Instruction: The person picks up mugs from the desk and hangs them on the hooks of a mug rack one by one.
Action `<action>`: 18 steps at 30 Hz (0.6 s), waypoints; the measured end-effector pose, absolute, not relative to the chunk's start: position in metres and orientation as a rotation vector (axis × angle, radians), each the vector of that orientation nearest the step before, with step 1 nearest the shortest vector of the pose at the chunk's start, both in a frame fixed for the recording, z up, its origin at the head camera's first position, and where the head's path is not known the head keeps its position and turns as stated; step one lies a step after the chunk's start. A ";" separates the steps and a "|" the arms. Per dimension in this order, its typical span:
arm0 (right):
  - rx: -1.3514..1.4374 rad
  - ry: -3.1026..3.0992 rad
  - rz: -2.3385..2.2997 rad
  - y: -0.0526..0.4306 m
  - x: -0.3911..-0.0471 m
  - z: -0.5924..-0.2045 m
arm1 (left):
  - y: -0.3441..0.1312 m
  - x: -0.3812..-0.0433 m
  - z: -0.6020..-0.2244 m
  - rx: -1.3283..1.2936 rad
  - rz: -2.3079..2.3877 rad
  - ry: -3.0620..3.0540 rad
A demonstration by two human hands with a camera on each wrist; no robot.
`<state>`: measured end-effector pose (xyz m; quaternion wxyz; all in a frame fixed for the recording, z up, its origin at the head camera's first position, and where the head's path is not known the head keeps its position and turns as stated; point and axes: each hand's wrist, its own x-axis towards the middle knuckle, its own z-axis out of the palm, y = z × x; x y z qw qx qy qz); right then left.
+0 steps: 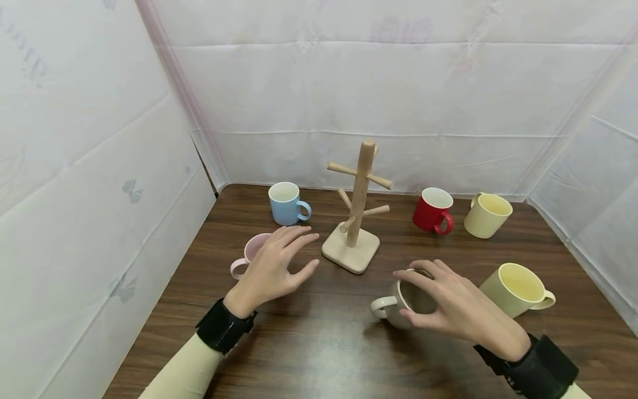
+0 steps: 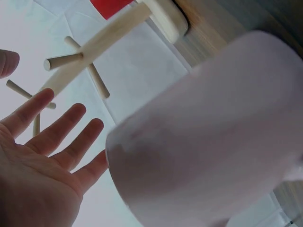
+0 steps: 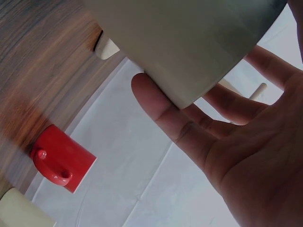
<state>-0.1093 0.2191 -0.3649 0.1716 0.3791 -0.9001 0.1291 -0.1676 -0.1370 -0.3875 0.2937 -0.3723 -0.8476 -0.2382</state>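
My right hand (image 1: 448,302) is at a grey-beige mug (image 1: 399,316), gripping it near the rim with thumb and fingers on opposite sides. The mug's handle points left. In the right wrist view one finger (image 3: 154,101) lies along the mug's outer wall. My left hand (image 1: 274,271) has its fingers spread and holds nothing. It hovers just right of a pink mug (image 1: 255,244), covering part of it in the head view. In the left wrist view that mug's wall (image 2: 203,127) fills much of the picture. Between and beyond the hands stands a wooden mug tree (image 1: 360,205), its visible pegs bare.
A blue mug (image 1: 286,208) stands behind the left hand. At the back right are a red mug (image 1: 427,215) and a pale yellow mug (image 1: 483,221). Another yellow mug (image 1: 503,296) is beside my right wrist. White sheeting (image 1: 349,88) walls the brown table (image 1: 319,354).
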 end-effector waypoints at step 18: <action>1.103 -2.389 0.715 0.201 -0.131 -0.364 | -0.115 -0.155 -0.403 -1.057 -0.929 -2.404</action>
